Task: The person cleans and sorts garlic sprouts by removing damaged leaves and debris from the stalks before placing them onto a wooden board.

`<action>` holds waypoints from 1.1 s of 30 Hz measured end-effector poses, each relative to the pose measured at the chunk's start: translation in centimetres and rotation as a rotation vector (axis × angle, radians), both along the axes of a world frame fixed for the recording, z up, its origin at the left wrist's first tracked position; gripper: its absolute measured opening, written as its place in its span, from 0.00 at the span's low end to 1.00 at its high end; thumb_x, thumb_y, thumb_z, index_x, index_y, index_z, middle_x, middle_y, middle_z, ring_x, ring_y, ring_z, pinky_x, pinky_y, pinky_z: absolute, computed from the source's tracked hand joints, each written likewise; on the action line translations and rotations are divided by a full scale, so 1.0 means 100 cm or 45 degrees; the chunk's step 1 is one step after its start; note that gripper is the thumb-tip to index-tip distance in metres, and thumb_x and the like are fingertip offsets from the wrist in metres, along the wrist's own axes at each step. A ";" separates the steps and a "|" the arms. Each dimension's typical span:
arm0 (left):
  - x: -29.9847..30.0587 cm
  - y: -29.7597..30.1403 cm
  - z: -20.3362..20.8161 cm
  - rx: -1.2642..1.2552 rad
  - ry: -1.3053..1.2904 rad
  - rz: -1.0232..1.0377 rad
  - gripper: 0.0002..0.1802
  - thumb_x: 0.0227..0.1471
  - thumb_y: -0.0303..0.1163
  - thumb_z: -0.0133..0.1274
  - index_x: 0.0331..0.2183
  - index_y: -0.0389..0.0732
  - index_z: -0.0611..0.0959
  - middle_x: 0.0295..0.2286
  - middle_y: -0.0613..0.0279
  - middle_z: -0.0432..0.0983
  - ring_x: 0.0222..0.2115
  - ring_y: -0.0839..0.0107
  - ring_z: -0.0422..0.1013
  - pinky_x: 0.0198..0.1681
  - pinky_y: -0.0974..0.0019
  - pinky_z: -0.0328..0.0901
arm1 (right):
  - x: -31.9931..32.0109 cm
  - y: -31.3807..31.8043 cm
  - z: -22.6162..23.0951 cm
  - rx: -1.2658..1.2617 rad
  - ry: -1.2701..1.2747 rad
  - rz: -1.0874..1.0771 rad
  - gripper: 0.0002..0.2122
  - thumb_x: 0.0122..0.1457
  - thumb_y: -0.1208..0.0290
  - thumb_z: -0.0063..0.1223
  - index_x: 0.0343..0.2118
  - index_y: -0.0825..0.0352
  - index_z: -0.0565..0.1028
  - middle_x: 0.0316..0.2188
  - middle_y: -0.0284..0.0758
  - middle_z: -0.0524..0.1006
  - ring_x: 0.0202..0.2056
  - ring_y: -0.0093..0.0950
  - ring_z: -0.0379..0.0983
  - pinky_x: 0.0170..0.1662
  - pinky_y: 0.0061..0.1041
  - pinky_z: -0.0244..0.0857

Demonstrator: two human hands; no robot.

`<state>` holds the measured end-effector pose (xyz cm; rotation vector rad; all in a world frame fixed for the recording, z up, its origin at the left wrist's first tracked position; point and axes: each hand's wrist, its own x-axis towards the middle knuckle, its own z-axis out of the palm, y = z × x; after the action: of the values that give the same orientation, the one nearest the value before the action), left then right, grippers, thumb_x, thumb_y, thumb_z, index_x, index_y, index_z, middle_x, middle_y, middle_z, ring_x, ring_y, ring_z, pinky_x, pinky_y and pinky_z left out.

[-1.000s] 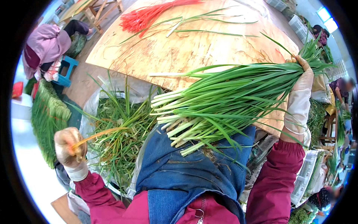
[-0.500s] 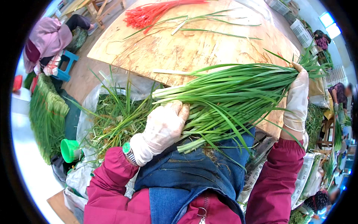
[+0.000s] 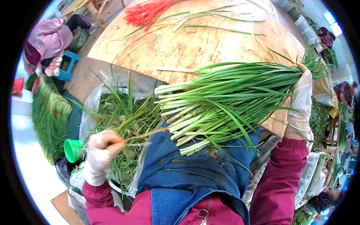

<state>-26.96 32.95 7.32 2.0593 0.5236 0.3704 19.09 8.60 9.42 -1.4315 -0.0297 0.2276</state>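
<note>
Green stalk bundle [image 3: 232,97] crosses the bench's [image 3: 180,48] near edge, right hand's [image 3: 304,82] grip closed round its leafy end, apparently leaving pale stems [image 3: 172,89] fanned free for the left hand [image 3: 103,146], whose grip pinches a brown strand [image 3: 146,134].

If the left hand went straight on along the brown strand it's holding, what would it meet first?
Probably the pale stalk ends of the green bunch, where the brown strand leads from the left hand. Depth is unclear, so it might pass below them.
</note>
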 end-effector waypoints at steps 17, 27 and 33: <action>0.123 -0.080 -0.036 0.873 0.237 0.184 0.13 0.40 0.39 0.53 0.16 0.41 0.73 0.14 0.59 0.67 0.13 0.62 0.65 0.16 0.64 0.58 | -0.064 0.010 0.022 -0.459 -0.718 0.007 0.11 0.55 0.71 0.34 0.34 0.70 0.70 0.23 0.33 0.69 0.23 0.21 0.63 0.29 0.18 0.59; 0.139 -0.075 -0.049 0.709 -0.180 0.190 0.06 0.40 0.31 0.51 0.19 0.41 0.73 0.14 0.57 0.66 0.13 0.60 0.65 0.15 0.62 0.59 | -0.074 0.003 0.021 -0.684 -1.042 -0.092 0.12 0.56 0.69 0.33 0.34 0.69 0.69 0.23 0.28 0.68 0.24 0.18 0.63 0.30 0.16 0.59; 0.124 -0.069 -0.032 0.864 -0.184 0.179 0.05 0.40 0.27 0.50 0.18 0.39 0.71 0.13 0.57 0.64 0.11 0.61 0.64 0.13 0.64 0.58 | -0.067 0.020 0.041 -0.173 -0.272 -0.048 0.11 0.55 0.71 0.35 0.35 0.70 0.70 0.21 0.30 0.69 0.22 0.19 0.63 0.27 0.17 0.58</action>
<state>-14.55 26.09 4.11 2.6187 0.4969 0.8674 12.35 10.64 13.49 -1.5854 -0.1647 0.0450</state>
